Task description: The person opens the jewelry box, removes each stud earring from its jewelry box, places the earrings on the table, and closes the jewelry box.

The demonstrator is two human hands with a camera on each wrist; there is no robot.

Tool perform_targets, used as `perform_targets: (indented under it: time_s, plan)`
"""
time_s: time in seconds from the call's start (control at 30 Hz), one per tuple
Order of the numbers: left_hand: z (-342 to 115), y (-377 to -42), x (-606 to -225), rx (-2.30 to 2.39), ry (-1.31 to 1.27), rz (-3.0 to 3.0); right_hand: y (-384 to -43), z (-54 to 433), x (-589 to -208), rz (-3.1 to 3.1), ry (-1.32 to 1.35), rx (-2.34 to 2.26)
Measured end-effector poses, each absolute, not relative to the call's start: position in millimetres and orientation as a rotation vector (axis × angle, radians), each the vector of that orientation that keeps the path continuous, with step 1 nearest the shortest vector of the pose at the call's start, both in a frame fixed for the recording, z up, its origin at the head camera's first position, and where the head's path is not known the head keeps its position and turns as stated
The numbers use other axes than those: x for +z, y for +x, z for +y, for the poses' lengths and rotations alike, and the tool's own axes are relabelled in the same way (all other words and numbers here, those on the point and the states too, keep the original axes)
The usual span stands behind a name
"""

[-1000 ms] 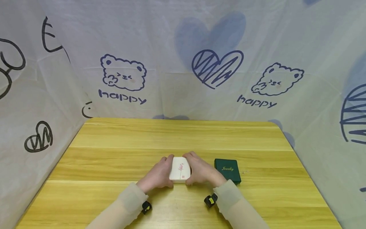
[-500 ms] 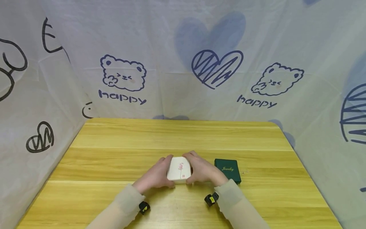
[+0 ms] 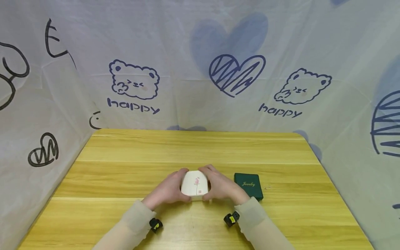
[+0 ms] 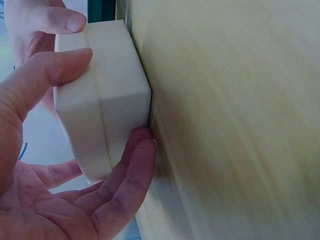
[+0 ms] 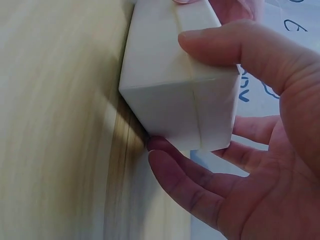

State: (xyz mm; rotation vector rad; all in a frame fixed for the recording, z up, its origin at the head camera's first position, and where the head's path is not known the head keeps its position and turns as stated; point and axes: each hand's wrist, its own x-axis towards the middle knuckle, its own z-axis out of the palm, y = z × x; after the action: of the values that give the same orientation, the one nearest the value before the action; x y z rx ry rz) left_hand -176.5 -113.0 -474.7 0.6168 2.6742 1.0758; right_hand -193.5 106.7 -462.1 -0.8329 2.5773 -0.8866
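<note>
A white box (image 3: 194, 184) with a pink flower on its top sits on the wooden table in the head view. My left hand (image 3: 167, 190) grips its left side, thumb at the near face and fingers along the side. From the right, my right hand (image 3: 222, 186) holds the opposite side in much the same way. A thin seam runs around the box (image 4: 112, 75) in the left wrist view, with the left thumb lying across it. In the right wrist view the right thumb (image 5: 210, 45) presses the near face at the seam, lower fingers near the bottom edge.
A dark green box (image 3: 249, 187) marked "Jewelry" lies just right of my right hand. Some tiny pale bits (image 3: 267, 188) lie beside it on the table (image 3: 125, 149). A white cloth (image 3: 187, 86) with drawings hangs behind and at both sides.
My left hand has shifted slightly left, and more of the white box's top shows between the hands. The right hand has stayed nearly in place, and the green box has not moved.
</note>
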Motion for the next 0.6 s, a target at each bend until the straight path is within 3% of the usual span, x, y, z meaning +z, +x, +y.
perform_targets:
  time_s: [0.6]
  plan:
    - [-115.7, -177.1, -474.8, 1.058, 0.544, 2.710, -190.0, 110.1, -466.6, 2.537, -0.767, -0.977]
